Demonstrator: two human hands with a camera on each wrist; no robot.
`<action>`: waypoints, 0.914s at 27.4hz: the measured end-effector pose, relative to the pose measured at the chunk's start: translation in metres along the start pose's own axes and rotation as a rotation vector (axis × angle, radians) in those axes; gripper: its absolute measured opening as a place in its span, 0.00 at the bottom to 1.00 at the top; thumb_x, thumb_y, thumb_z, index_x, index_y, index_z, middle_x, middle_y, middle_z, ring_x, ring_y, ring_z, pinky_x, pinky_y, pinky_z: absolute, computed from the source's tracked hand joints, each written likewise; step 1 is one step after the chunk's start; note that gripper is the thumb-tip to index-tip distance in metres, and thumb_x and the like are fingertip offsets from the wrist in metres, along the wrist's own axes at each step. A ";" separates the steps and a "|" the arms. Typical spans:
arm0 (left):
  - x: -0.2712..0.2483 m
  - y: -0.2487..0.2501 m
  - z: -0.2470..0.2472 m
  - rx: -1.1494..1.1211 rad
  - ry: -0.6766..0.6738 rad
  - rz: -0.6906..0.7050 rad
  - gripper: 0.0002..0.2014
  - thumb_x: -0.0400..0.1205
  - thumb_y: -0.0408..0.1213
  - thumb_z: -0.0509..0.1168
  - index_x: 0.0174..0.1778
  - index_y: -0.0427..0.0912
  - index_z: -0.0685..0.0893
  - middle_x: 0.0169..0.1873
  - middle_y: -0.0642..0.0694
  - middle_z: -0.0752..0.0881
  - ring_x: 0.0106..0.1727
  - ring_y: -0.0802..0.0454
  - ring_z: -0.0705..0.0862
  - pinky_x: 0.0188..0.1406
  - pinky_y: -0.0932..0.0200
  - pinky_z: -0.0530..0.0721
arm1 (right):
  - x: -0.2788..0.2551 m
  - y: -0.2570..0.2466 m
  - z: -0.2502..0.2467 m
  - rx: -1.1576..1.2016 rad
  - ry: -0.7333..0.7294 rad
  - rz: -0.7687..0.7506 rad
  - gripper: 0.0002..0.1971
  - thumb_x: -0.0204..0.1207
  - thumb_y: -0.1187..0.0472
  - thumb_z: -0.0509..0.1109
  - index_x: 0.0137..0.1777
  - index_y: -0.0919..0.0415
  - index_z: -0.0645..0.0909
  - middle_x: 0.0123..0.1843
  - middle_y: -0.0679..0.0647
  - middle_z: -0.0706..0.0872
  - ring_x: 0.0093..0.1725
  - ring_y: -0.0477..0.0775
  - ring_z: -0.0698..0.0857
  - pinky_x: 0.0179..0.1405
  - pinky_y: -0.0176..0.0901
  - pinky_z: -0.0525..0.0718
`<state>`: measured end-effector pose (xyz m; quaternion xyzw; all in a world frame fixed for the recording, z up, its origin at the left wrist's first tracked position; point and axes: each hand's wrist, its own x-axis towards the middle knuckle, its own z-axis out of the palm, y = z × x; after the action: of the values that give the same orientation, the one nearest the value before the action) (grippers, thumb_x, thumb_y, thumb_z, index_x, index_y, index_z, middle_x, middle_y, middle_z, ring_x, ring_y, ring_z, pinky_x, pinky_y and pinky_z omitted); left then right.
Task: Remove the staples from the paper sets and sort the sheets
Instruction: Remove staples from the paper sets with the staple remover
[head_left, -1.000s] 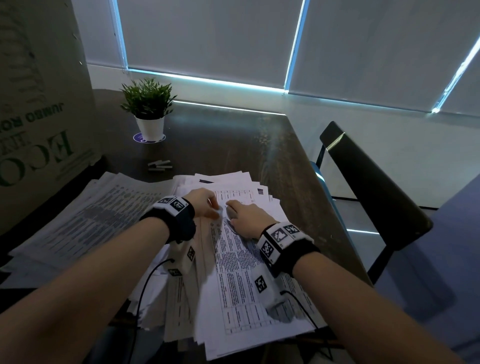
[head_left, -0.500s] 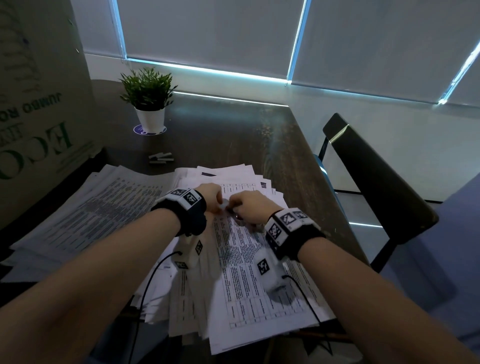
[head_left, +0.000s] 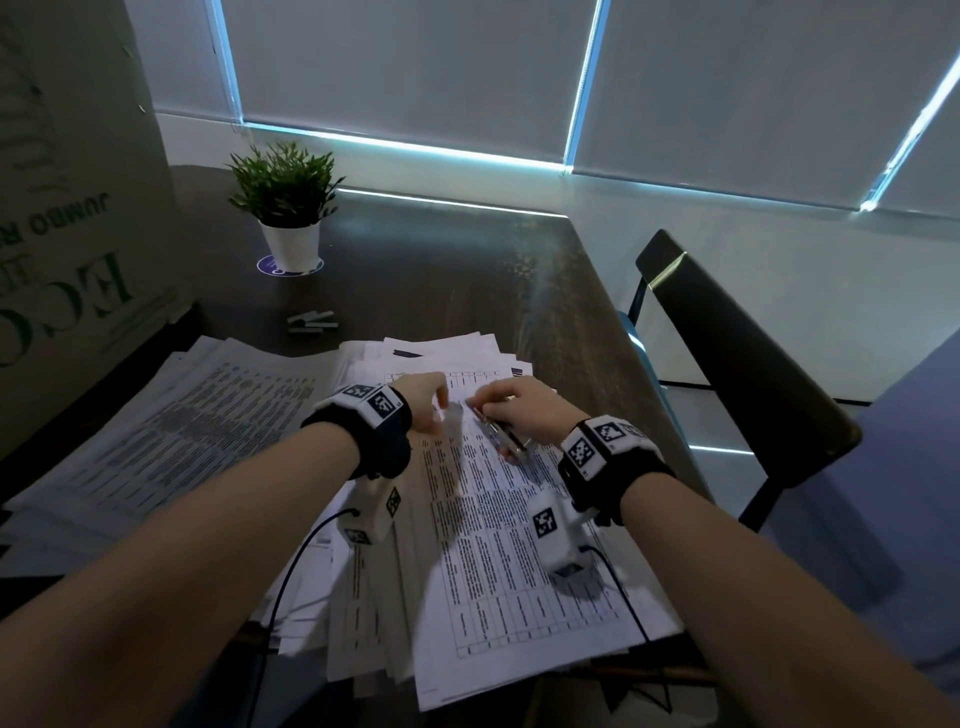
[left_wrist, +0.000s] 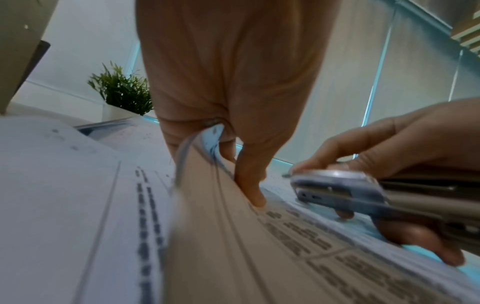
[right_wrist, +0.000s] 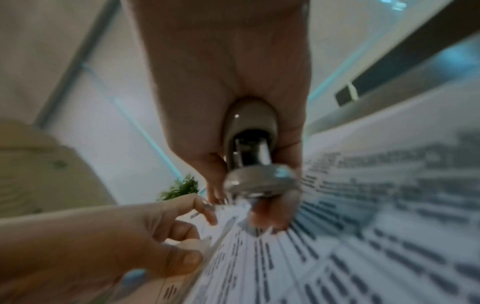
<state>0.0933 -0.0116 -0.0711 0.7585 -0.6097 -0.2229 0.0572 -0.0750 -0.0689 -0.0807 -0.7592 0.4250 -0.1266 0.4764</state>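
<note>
Clearly, the left hand (head_left: 423, 402) pinched a lifted paper corner (left_wrist: 197, 148) while the right hand (head_left: 524, 410) gripped a stapler (head_left: 501, 436); tugging might tear the sheet.

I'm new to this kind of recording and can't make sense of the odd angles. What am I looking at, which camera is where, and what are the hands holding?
No machine here: a person works with bare hands, wearing a camera on the head and one on each wrist. The head view looks down at a dark table with spread piles of printed sheets, a potted plant and a cardboard box. The two close-ups look along each hand. The left hand pinches the lifted corner of a paper set. The right hand grips a metal stapler-like tool, its nose near that corner. The blur hides any staple.
</note>
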 end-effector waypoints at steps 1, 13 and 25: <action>-0.001 0.000 0.001 -0.027 -0.014 0.003 0.17 0.81 0.37 0.68 0.65 0.46 0.75 0.61 0.42 0.82 0.52 0.48 0.79 0.45 0.58 0.78 | 0.000 -0.003 -0.001 -0.203 -0.001 -0.040 0.11 0.84 0.64 0.65 0.53 0.53 0.89 0.51 0.58 0.89 0.43 0.58 0.89 0.40 0.44 0.88; -0.007 -0.003 0.004 -0.068 -0.006 0.016 0.20 0.78 0.46 0.71 0.64 0.47 0.77 0.64 0.43 0.80 0.63 0.45 0.78 0.58 0.53 0.76 | -0.001 -0.012 0.015 -0.750 0.032 -0.157 0.12 0.83 0.59 0.66 0.60 0.53 0.90 0.58 0.53 0.90 0.57 0.55 0.86 0.60 0.50 0.84; -0.002 0.002 0.004 0.097 -0.008 0.034 0.19 0.78 0.44 0.71 0.63 0.45 0.78 0.64 0.43 0.81 0.63 0.45 0.78 0.56 0.55 0.75 | 0.005 -0.010 0.022 -0.645 0.081 -0.105 0.12 0.83 0.63 0.65 0.57 0.53 0.90 0.51 0.52 0.89 0.45 0.50 0.85 0.39 0.39 0.78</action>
<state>0.0891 -0.0097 -0.0734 0.7492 -0.6326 -0.1952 0.0216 -0.0537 -0.0577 -0.0848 -0.8862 0.4221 -0.0400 0.1866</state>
